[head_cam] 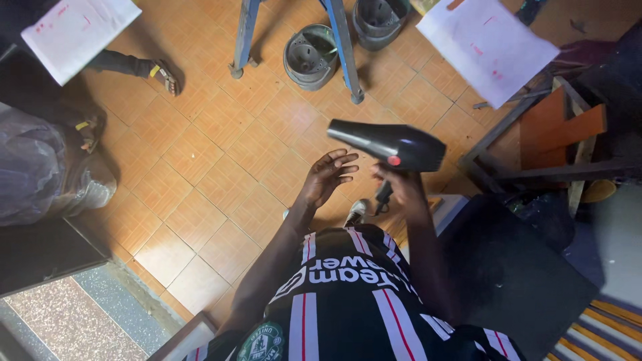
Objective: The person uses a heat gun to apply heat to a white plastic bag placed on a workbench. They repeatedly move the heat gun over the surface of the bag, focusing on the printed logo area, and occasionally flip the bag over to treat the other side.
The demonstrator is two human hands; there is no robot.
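My right hand [400, 182] grips the handle of a black hair dryer [391, 144] with a red button, its nozzle pointing left. Just left of the handle and below the nozzle, my left hand [328, 175] is held out empty with its fingers spread, close to the dryer but not touching it. The dryer's cord end hangs under my right hand. My striped black, white and red shirt [341, 301] fills the bottom of the view.
Orange tiled floor [221, 167] below. Blue metal stand legs [344, 47] and two grey round housings [311, 57] at the top. Another person's sandalled feet [164, 77] at upper left, paper sheets [485, 43] above, wooden frame [555, 134] right, black board [515, 267] lower right.
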